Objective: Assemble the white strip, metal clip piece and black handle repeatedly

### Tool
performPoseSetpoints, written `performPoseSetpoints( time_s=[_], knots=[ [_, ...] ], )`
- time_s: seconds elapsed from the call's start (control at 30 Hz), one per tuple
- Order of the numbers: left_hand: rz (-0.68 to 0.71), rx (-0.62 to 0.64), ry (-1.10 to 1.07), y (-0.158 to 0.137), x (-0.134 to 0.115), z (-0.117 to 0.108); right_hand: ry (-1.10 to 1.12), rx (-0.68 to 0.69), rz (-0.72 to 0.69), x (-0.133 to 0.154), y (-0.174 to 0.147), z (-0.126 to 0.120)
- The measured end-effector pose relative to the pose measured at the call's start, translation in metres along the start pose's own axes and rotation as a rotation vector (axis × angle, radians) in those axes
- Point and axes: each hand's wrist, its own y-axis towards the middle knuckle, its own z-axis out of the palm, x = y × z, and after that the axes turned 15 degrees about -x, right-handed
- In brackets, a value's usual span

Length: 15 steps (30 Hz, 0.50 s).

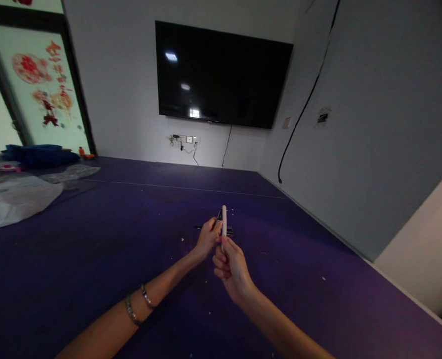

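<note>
My right hand point(233, 269) pinches the lower end of a slim white strip point(224, 219) with a rounded top, held upright between thumb and fingers. Just left of it, my left hand point(208, 238) is closed around a small dark tool point(220, 215); its exact kind is too small to make out. The tool's tip is close beside the strip, and I cannot tell whether they touch. Behind the hands, a dark object point(230, 231) lies on the purple surface, partly hidden by the strip. A thin black pen-like end point(197, 227) shows left of my left hand.
Small white scraps point(323, 278) dot the purple surface point(131, 259). White plastic sheeting point(22, 199) and a dark blue cloth bundle point(41, 155) lie at far left. A television point(221, 75) hangs on the wall above sockets point(189, 139). A black cable point(303, 109) dangles at right.
</note>
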Motion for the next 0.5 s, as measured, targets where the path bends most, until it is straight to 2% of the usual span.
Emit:
performPoseSetpoints(
  time_s=[0.23,0.4,0.5],
  knots=[
    [-0.084,0.013,-0.036,0.0026,0.0040,-0.0017,0.044,-0.007,-0.036,0.0051,0.0035,-0.0024],
    [-0.123,0.021,-0.123,0.0035,0.0035,-0.0026,-0.024,-0.010,0.047,-0.0025,-0.0003,-0.0027],
    [-0.123,0.020,-0.106,0.0031,0.0035,-0.0026,0.014,-0.014,0.018,0.0022,0.0002,0.0006]
  ],
)
